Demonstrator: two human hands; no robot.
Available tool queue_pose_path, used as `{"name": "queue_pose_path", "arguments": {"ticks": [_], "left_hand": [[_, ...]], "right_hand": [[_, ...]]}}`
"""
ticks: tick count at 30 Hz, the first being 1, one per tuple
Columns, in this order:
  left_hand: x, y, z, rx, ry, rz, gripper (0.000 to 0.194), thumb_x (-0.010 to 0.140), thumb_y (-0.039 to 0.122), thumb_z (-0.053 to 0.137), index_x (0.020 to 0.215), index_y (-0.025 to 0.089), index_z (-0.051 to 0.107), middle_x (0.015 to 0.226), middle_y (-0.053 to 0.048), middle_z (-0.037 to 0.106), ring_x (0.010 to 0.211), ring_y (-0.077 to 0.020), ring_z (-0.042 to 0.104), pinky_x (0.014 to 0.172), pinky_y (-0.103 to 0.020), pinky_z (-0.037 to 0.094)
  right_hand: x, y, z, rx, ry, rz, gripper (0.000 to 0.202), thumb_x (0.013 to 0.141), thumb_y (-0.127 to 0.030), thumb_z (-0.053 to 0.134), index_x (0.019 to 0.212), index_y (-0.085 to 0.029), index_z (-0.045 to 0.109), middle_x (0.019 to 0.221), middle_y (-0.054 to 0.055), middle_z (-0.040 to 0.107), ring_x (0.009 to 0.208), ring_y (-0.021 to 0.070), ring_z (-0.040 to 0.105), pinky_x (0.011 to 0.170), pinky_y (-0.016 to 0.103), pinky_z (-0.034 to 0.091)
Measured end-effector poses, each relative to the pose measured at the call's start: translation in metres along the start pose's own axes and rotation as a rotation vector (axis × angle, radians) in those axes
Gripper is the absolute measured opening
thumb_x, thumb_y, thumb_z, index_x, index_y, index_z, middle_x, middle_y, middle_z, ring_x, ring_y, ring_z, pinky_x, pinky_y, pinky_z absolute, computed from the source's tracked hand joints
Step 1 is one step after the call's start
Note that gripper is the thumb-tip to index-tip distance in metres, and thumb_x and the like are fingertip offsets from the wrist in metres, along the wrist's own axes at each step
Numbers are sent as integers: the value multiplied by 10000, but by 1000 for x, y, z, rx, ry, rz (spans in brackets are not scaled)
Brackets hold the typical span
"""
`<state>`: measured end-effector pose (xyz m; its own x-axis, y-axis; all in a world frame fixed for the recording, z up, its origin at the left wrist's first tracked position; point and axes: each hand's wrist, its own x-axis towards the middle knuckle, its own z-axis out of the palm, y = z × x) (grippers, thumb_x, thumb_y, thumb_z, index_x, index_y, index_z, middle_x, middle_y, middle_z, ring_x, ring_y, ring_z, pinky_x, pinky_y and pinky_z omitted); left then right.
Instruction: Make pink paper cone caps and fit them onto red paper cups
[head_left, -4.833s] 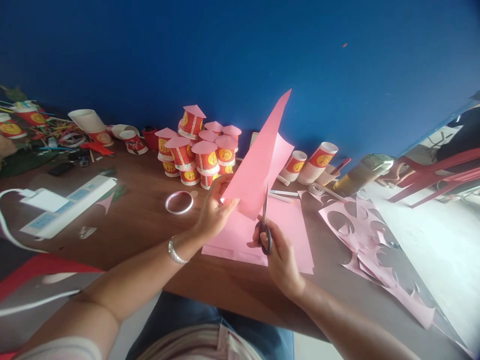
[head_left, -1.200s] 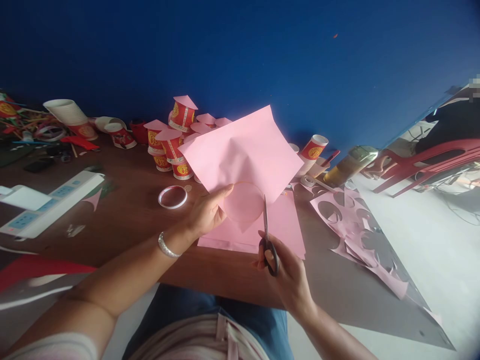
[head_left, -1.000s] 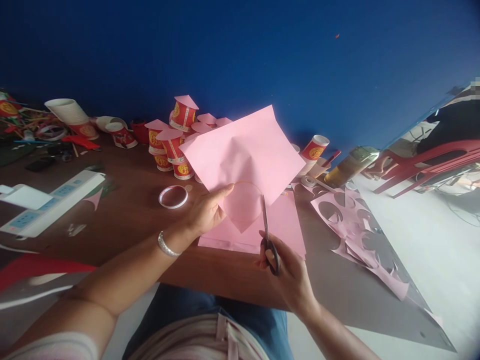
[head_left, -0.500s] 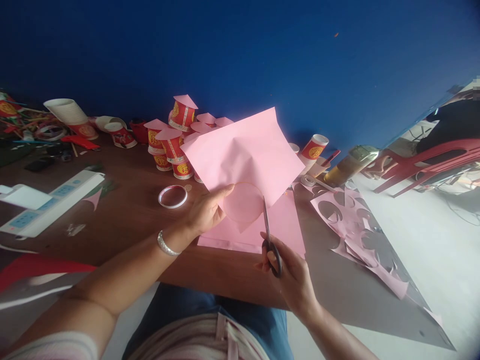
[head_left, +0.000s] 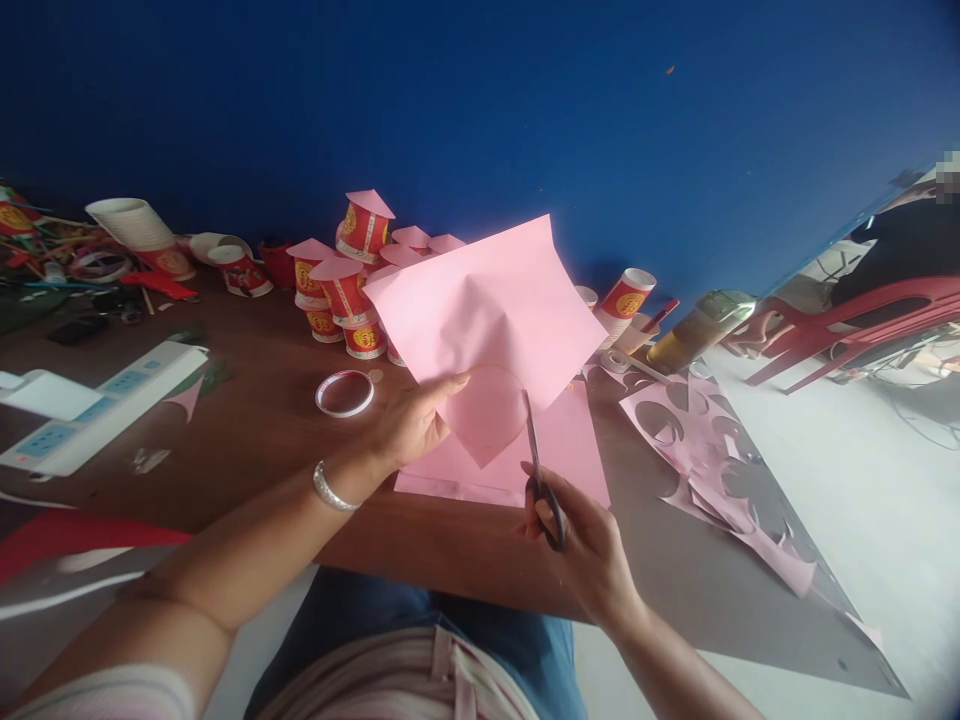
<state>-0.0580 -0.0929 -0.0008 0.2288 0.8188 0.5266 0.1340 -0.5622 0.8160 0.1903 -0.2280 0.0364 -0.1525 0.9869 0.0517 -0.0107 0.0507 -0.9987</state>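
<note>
My left hand (head_left: 420,420) pinches the left edge of a raised pink paper sheet (head_left: 487,310), which has a circle outlined near its lower corner. My right hand (head_left: 581,535) is closed on dark-handled scissors (head_left: 532,440). Their blades point up and meet the sheet at the right side of the circle. Beneath the raised sheet, more pink paper (head_left: 577,450) lies flat on the brown table (head_left: 262,430). A white ring (head_left: 344,394) rests left of the sheet, near my left hand.
Red cups with pink cone tops (head_left: 345,290) stand stacked behind the sheet. A power strip (head_left: 105,410) lies at the left. Pink offcuts (head_left: 720,490) spread on the right, with a gold-coloured bottle (head_left: 697,330) behind them. A person sits near a red chair (head_left: 885,310).
The scissor blades have shifted slightly along the circle's right side. The raised sheet's lower corner now shows more plainly below the circle. Both hands are in nearly the same places.
</note>
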Motion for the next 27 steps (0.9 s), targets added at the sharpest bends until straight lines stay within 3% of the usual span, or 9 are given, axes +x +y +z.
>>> {"name": "queue_pose_path", "arguments": {"ticks": [4, 9, 12, 17, 22, 27], "left_hand": [[2, 8, -4, 140, -18, 7, 442, 897, 368, 719, 1323, 252, 691, 1266, -69, 761, 1226, -292, 710, 1143, -444, 570], [3, 19, -12, 389, -33, 204, 403, 873, 222, 684, 1274, 226, 716, 1282, -63, 759, 1151, -237, 747, 1061, -334, 611], [3, 26, -15, 459, -73, 225, 401, 875, 185, 653, 1271, 205, 713, 1282, -70, 758, 1137, -226, 753, 1036, -315, 618], [3, 32, -17, 467, -147, 215, 414, 880, 147, 611, 1281, 189, 699, 1305, -80, 746, 1157, -220, 745, 1035, -303, 613], [2, 30, -16, 453, -136, 254, 438, 870, 117, 607, 1296, 177, 688, 1290, -90, 752, 1148, -230, 750, 1022, -311, 618], [2, 28, -18, 398, -173, 159, 449, 868, 163, 660, 1314, 202, 682, 1305, -80, 747, 1155, -236, 745, 1038, -332, 613]], "right_hand": [[-1, -1, -2, -3, -6, 17, 405, 991, -442, 646, 1300, -186, 703, 753, 10, 637, 654, 142, 630, 673, 322, 605], [-2, -3, -3, 14, -18, 42, 432, 989, -480, 637, 1305, -192, 703, 757, 15, 651, 663, 157, 647, 679, 332, 589], [-2, -6, -3, 5, -28, 28, 437, 987, -494, 637, 1303, -202, 708, 751, 11, 651, 667, 159, 661, 678, 317, 573], [-1, -6, -5, -20, -24, 31, 444, 990, -494, 632, 1315, -201, 702, 756, 8, 650, 669, 158, 663, 686, 315, 574], [0, -1, -6, -45, -18, 26, 455, 1000, -487, 620, 1343, -196, 690, 772, 13, 655, 674, 154, 662, 693, 312, 572], [0, 0, -5, -48, -3, 14, 450, 993, -487, 630, 1334, -202, 699, 785, 13, 648, 665, 151, 664, 676, 309, 572]]}}
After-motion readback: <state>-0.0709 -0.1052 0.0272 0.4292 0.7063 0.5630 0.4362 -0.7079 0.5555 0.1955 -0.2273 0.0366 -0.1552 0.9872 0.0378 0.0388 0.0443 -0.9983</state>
